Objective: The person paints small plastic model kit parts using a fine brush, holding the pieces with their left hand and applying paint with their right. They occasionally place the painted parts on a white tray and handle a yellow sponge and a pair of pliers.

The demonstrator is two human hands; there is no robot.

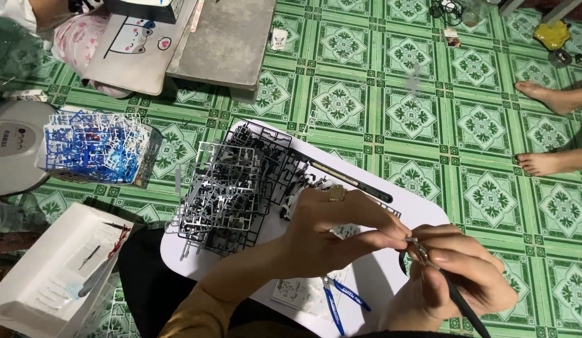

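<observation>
We see a green patterned floor (428, 125) over the whole frame. In the lower middle lies a white board (422, 213), and on its left part a pile of grey and black plastic frames (231, 188). At the left edge a box (100, 150) holds blue and white frames; below it, in the lower left, is an open white box (47, 269). Two bare feet (547, 128) of another person are at the right edge. Our left hand (331, 231) pinches a tiny grey part (413, 243) at the lower right, hiding some of the board. Our right hand (456, 275) grips a thin black tool (466, 307) touching that part. Blue pliers (338, 297) lie on the board just below the hands.
</observation>
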